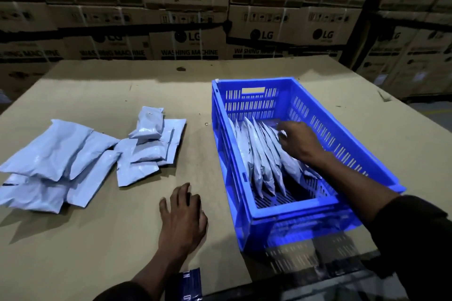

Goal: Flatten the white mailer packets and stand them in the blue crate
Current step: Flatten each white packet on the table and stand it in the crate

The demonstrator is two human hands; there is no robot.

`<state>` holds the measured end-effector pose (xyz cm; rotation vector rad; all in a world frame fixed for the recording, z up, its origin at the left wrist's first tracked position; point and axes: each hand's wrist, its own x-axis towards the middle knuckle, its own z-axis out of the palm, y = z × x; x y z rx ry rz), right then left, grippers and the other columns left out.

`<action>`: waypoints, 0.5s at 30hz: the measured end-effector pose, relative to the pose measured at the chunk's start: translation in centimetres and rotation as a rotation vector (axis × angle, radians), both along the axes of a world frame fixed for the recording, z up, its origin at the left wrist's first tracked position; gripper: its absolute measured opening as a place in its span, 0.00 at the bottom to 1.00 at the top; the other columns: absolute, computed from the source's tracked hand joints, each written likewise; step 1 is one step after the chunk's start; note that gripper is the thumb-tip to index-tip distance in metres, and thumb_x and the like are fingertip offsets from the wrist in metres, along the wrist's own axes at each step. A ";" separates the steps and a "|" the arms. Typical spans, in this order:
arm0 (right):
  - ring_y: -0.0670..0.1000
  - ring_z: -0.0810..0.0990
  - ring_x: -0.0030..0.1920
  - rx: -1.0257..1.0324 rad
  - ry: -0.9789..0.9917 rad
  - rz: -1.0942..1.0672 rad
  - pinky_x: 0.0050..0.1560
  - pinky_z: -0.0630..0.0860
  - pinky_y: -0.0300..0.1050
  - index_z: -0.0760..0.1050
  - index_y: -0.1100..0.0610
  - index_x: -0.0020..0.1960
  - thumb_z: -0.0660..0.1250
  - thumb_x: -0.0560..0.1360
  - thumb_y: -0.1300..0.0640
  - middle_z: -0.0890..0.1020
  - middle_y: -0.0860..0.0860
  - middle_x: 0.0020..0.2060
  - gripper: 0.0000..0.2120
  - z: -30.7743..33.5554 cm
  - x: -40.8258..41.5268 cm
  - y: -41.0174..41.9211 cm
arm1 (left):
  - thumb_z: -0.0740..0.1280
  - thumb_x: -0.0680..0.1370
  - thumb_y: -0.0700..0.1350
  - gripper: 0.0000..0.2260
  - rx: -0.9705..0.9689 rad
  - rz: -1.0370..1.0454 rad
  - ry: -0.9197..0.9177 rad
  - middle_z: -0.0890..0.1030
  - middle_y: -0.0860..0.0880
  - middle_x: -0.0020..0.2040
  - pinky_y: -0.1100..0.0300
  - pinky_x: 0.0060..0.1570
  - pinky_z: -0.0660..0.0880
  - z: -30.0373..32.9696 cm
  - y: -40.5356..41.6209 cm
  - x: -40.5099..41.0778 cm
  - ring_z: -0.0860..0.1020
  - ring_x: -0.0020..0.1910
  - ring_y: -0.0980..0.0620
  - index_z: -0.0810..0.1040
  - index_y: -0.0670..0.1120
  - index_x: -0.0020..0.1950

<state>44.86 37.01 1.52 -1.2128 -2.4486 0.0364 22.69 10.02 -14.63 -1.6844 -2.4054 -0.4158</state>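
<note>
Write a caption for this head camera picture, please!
Right hand steadies white mailer packets standing in the blue crate; more packets wait nearby.

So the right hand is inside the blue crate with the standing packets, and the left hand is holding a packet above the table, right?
Not quite. In the head view the left hand holds nothing; it lies open on the cardboard table. The right hand is indeed inside the blue crate, on the standing packets.

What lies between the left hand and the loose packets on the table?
Head view: only bare cardboard tabletop separates the left hand from the loose packets.
</note>
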 end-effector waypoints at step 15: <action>0.63 0.79 0.42 0.119 0.168 0.489 0.38 0.76 0.55 0.78 0.57 0.47 0.65 0.74 0.59 0.80 0.55 0.41 0.03 3.1 -19.9 -15.4 | 0.61 0.75 0.48 0.21 0.147 0.233 -0.133 0.68 0.37 0.73 0.38 0.61 0.72 0.3 -6.3 -10.3 0.72 0.67 0.34 0.77 0.43 0.66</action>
